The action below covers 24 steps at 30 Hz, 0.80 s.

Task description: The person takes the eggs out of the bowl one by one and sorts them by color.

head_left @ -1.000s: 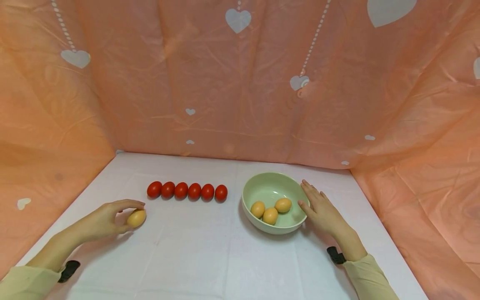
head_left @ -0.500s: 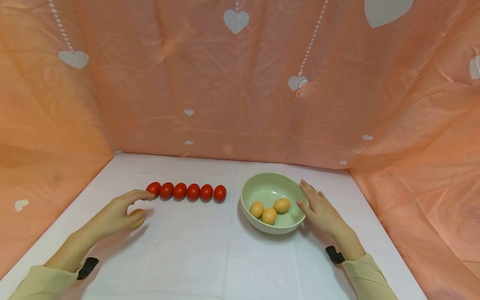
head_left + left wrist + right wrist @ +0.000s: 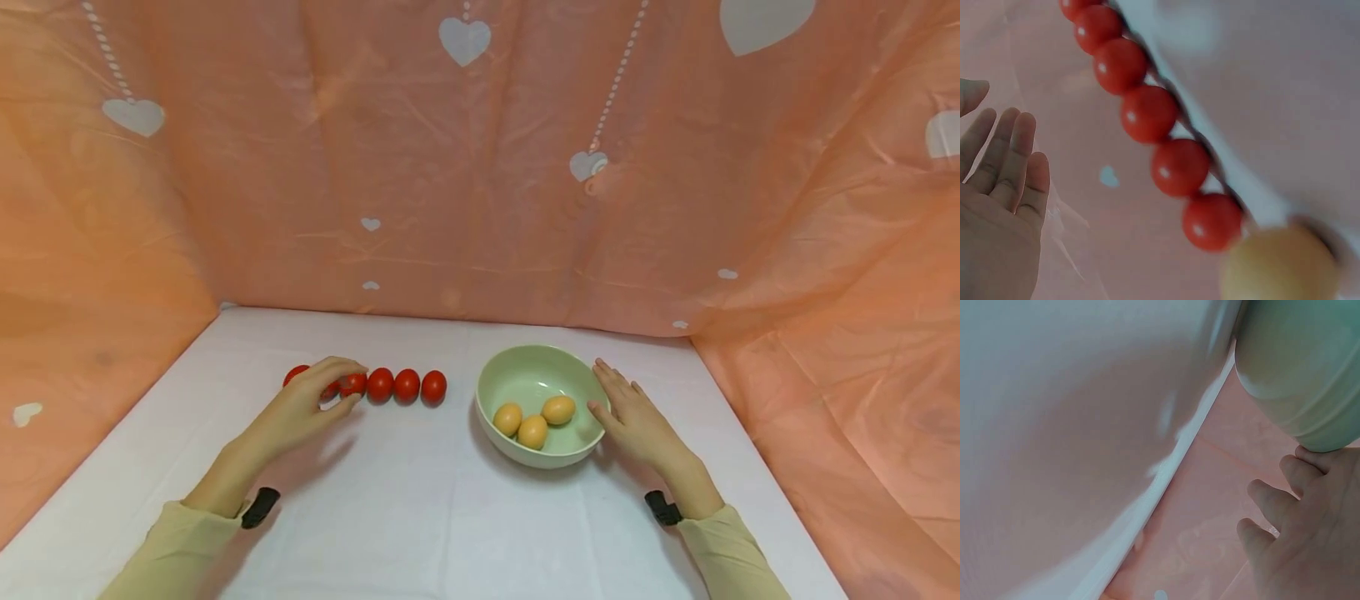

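Note:
My left hand [image 3: 303, 408] hovers over the row of red cherry tomatoes [image 3: 407, 386], thumb and fingers apart and nothing between them. It covers part of the row in the head view. In the left wrist view, the same hand [image 3: 1004, 181] is at the left, and a lone yellowish egg [image 3: 1279, 265] sits beyond the near end of the tomatoes [image 3: 1149, 114]. That egg is hidden in the head view. My right hand [image 3: 637, 421] rests with extended fingers against the right side of a light green bowl [image 3: 525, 367]. Three yellowish eggs [image 3: 532, 432] lie inside it.
A white cloth [image 3: 390, 517] covers the table. Orange curtains with heart prints [image 3: 465, 208] enclose it at the back and both sides. The bowl's outer wall [image 3: 1310, 381] fills the upper right of the right wrist view.
My left hand has let go of the yellowish egg and moved right and away from me, over the tomatoes. The right hand and the bowl have stayed in place.

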Each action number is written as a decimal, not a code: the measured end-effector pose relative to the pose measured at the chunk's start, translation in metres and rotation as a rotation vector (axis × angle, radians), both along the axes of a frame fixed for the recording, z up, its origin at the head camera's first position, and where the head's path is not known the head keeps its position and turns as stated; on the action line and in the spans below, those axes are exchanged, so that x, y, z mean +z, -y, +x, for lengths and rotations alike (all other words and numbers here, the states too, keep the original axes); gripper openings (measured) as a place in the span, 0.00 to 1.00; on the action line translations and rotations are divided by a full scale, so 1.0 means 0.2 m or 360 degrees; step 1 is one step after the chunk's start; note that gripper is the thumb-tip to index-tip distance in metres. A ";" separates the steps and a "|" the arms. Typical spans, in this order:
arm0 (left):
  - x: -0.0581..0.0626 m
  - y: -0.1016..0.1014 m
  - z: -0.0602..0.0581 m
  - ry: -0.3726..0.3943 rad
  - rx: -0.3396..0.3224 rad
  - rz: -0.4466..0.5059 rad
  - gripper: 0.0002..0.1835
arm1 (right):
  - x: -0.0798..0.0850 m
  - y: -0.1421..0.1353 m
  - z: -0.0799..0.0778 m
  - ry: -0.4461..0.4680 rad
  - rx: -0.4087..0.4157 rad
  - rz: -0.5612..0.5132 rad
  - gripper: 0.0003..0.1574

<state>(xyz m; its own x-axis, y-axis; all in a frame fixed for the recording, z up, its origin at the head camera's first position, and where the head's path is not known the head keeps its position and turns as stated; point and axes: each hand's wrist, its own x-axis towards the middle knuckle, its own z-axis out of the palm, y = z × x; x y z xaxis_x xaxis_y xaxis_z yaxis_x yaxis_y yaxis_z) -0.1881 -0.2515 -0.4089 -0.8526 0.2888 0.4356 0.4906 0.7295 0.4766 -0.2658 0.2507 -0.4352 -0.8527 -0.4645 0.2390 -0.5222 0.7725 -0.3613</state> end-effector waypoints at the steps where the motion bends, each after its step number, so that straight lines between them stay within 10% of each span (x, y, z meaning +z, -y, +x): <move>1: 0.00 -0.02 -0.01 -0.0005 -0.0018 0.0023 0.20 | 0.00 0.00 0.00 -0.0003 0.0002 -0.0001 0.43; 24: 0.07 -0.55 -0.29 -0.0005 -0.0375 0.0137 0.20 | 0.00 0.00 0.00 -0.0020 0.0004 -0.0010 0.42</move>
